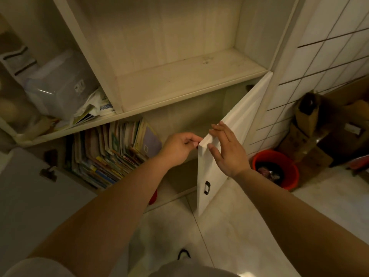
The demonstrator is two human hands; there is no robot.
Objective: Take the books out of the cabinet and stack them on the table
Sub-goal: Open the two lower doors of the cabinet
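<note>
Books (113, 150) down in the low part of the cabinet (179, 80), left side, leaning on each other with the thin edges out. None taken out yet. No table to be seen.

Right cabinet door (231, 132) swung out wide, black handle (207, 187) low on it. Left door (30, 196) open too, with a dark handle (48, 172).

Left hand (178, 147) curled, fingertips pinching the top corner of the right door. Right hand (226, 150) flat, fingers straight and spread, resting on the outer face of the same door, holding nothing. Both hands busy with the door, not the books.

Shelf above the books bare and a bit dirty. To the left, a clear plastic box (58, 86) and a crumpled bag (95, 104) on another shelf. To the right, a tiled wall (319, 47), a red bucket (276, 168) on the floor, and cardboard boxes (311, 140) behind it.

Things to look out for, as a guess:
- Door let go too soon, swinging back and getting in the way of the reach.
- Door pushed too far, bumping the wall or the red bucket just beside it.
- Fingers nipped at the door corner.
- Books packed close and leaning, so pulling one likely to tip the others over or drag them out onto the floor.
- Too many thin, slippery books grabbed at once, sliding apart and falling.
</note>
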